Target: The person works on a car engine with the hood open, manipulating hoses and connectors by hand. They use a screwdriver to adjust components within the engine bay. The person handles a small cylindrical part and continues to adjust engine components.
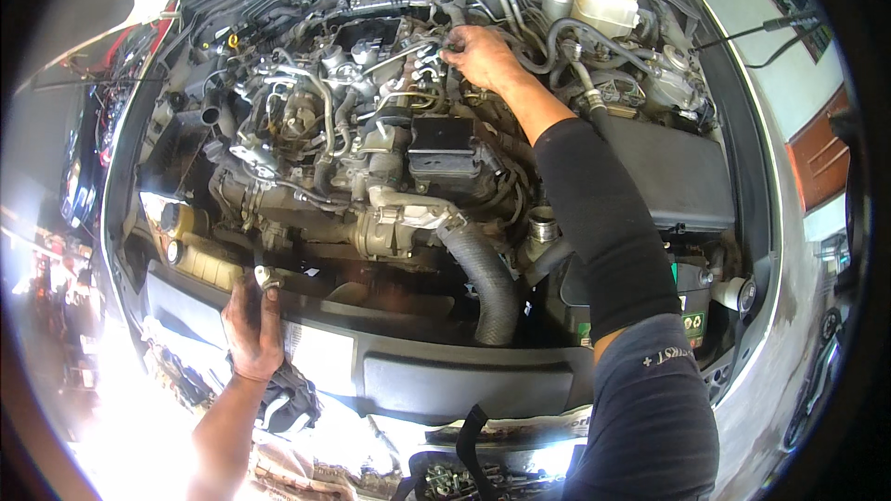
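Note:
A car engine (380, 144) with its upper parts exposed fills the bay in front of me. My right hand (483, 57) reaches to its far side, right of the middle, with fingers curled together among thin metal pipes and fittings; whatever is between the fingertips is hidden. A dark sleeve covers most of that arm. My left hand (252, 329) is at the front left, over the dark front panel (469, 380). Its fingertips are closed around a small pale metal piece (267, 276), whose kind I cannot make out, beside a yellowed plastic tank (206, 264).
A thick ribbed black hose (481, 278) curves down at the front. On the right are a black box cover (664, 172) and a battery (689, 301). A pale fluid reservoir (605, 5) stands at the back right. Loose hardware (478, 481) lies at the near edge.

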`<state>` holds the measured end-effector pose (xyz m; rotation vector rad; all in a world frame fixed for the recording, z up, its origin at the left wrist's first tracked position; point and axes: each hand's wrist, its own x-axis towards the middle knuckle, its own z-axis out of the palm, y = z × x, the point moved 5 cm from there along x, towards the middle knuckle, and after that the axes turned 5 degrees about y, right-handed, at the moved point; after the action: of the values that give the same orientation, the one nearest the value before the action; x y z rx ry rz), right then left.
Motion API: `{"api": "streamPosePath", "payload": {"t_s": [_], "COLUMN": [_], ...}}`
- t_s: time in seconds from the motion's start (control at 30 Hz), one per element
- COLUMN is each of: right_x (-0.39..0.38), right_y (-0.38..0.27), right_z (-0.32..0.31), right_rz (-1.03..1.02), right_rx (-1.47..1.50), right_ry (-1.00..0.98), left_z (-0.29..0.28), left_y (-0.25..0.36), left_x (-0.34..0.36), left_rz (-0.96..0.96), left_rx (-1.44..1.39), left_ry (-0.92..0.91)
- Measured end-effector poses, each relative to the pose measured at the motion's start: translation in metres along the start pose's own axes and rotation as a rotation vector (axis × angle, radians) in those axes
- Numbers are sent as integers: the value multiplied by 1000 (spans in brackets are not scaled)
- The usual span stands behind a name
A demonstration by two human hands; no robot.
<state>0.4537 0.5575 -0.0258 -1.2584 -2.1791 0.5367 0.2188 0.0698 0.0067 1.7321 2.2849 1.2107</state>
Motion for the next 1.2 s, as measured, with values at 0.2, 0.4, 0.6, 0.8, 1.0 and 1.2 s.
{"api": "streamPosePath", "payload": {"t_s": [0.2, 0.4, 0.6, 0.8, 1.0, 1.2], "right_x": [0, 2, 1, 3, 4, 0], "right_y": [-2, -2, -3, -3, -7, -12], "right_z": [12, 23, 24, 27, 28, 29], "right_rz": [-43, -26, -129, -119, -109, -110], "right_rx": [-11, 31, -14, -50, -69, -112], "right_ry": [-25, -12, 69, 97, 17, 24], "left_z": [0, -2, -3, -3, -2, -2], "left_y": [3, 7, 6, 7, 4, 0], "left_x": [2, 4, 3, 3, 3, 0], "left_rz": [-7, 41, 58, 32, -32, -109], "left_rx": [-27, -32, -2, -34, -56, -79], "left_ry": [20, 22, 23, 13, 14, -14]}}
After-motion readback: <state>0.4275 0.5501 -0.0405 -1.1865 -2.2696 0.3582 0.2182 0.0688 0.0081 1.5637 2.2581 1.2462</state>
